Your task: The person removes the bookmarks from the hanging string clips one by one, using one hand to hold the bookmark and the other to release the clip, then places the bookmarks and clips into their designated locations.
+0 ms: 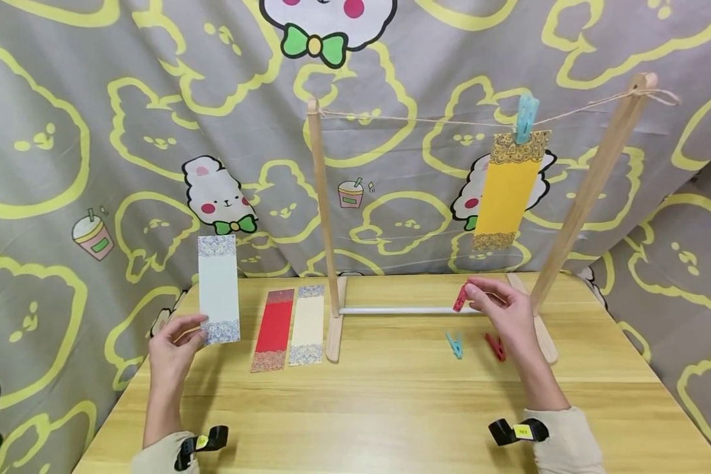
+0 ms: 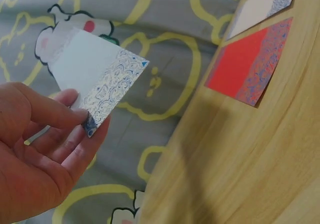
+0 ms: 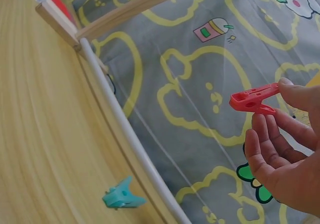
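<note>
Pinching the pale blue card [image 1: 218,283] near its lower left corner with thumb and fingers of the left hand [image 1: 174,347], and the red clothespin [image 1: 460,297] by its handle ends with those of the right hand [image 1: 503,313], clear of the table [image 1: 361,408]. Probably light, thin and stiff enough to stay flat from one corner yet easy to crease, so best taken gently by a border; likely springy plastic in the clothespin, so best squeezed at the handles. Outward, see the red card [image 1: 272,326] and the cream card [image 1: 307,326] lying flat, and the yellow card [image 1: 506,197] hanging from the string [image 1: 403,120].
</note>
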### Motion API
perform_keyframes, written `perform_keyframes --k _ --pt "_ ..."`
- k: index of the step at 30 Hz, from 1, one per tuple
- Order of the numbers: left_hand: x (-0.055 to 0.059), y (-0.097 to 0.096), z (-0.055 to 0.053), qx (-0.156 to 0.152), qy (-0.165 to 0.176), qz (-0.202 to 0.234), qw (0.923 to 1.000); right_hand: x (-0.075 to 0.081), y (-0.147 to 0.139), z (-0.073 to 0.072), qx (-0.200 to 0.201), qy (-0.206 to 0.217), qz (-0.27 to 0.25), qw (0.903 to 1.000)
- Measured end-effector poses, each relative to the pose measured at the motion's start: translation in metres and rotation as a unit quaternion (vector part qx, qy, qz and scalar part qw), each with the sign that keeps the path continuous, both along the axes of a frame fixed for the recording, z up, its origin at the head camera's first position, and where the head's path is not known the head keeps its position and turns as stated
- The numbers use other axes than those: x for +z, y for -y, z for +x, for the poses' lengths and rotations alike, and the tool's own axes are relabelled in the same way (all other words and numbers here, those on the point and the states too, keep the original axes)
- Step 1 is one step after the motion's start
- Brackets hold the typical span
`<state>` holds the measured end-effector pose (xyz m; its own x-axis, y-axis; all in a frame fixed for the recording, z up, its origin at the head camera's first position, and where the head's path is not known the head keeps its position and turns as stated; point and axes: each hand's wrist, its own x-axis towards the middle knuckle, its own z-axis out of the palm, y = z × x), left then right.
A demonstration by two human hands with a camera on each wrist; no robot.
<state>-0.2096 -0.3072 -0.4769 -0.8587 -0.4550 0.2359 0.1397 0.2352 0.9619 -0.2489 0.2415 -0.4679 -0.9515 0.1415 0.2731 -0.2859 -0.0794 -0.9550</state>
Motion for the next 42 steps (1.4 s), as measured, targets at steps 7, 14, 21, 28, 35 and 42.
perform_keyframes --k 7,14,21,28,35,42 --pt "-0.006 0.004 -0.004 -0.009 0.008 -0.007 0.9999 -0.006 0.002 -0.002 -0.004 0.024 0.026 0.9994" --pt "-0.01 0.006 -0.004 -0.021 0.04 -0.038 0.9983 -0.013 0.002 -0.004 -0.009 0.04 0.043 0.9982" --pt "-0.01 0.006 -0.003 -0.022 0.054 -0.052 0.9969 -0.018 0.005 -0.007 -0.013 0.041 0.029 0.9986" --pt "-0.013 0.009 -0.001 -0.019 0.089 -0.081 0.9926 -0.025 0.006 -0.009 0.003 0.047 0.042 0.998" --pt "-0.015 0.01 -0.001 -0.021 0.121 -0.08 0.9892 -0.033 0.005 -0.012 0.007 0.069 0.09 0.9936" --pt "-0.02 0.013 -0.001 -0.037 0.13 -0.077 0.9878 -0.04 0.008 -0.013 0.012 0.085 0.111 0.9901"
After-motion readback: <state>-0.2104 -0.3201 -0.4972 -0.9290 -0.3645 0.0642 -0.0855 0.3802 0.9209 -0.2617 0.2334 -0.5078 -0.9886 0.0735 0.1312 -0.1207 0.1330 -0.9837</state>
